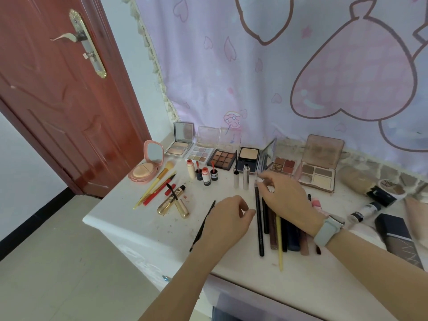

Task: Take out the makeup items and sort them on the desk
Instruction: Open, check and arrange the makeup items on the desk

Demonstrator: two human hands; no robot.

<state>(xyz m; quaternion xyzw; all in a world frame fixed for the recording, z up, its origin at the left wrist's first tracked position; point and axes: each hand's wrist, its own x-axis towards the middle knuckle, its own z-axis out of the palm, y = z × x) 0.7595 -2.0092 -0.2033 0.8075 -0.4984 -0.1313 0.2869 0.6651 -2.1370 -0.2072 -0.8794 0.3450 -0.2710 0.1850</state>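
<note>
Sorted makeup lies on the white desk [129,225]. Several open palettes [221,159] stand in a row along the back. Several dark pencils [259,230] and a yellow-handled brush [279,247] lie side by side at the middle front. My right hand [287,200], a pale band on its wrist, reaches over these pencils, its blurred fingertips at the top of the leftmost black one. My left hand [228,220] hovers just left of the pencils, fingers loosely curled, holding nothing I can see. A thin black brush [203,227] lies partly under it.
A pink cushion compact [148,169], a yellow brush with red pencils [154,189], a gold mascara [173,203], small lip glosses [204,174] and two silver tubes [240,178] fill the left. Bottles and a dark box [397,237] sit at right. A red door [58,93] stands left.
</note>
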